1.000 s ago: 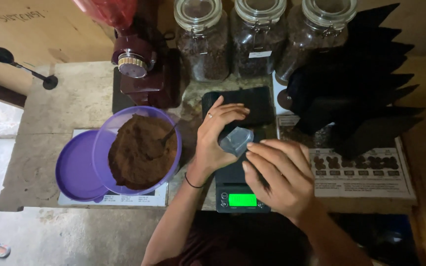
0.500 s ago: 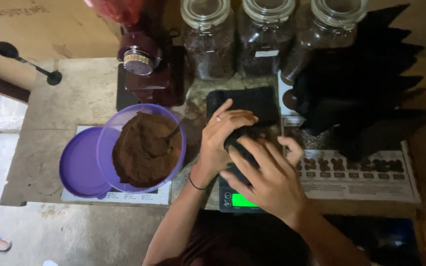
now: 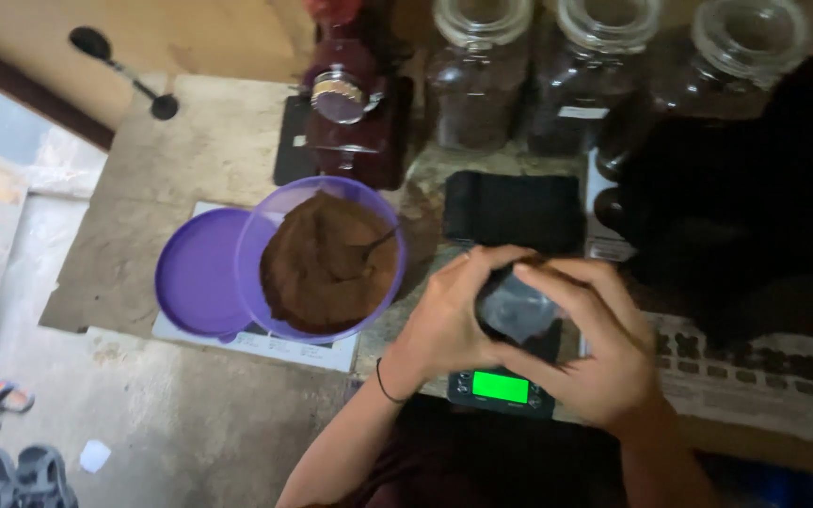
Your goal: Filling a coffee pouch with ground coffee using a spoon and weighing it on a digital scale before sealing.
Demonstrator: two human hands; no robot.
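Three tall clear glass jars [image 3: 463, 80] of dark contents stand in a row at the back of the pale stone tabletop [image 3: 209, 141], beside one dark red grinder [image 3: 345, 103]. One translucent purple plastic bowl [image 3: 322, 259] heaped with brown ground powder sits on one flat purple lid [image 3: 195, 273], and one thin spoon handle [image 3: 374, 246] sticks out of the powder. One black digital scale [image 3: 501, 388] with a lit green display lies at the near edge.

Both hands meet directly above the scale. The left hand [image 3: 444, 320] and the right hand [image 3: 595, 353] each curl their fingers around one small black pouch [image 3: 517, 306], gripping it from opposite sides. The pouch is held upright, its mouth spread open, showing a glossy grey lining inside. Whether it rests on the scale cannot be told. A stack of flat black bags [image 3: 515, 209] lies just behind it.
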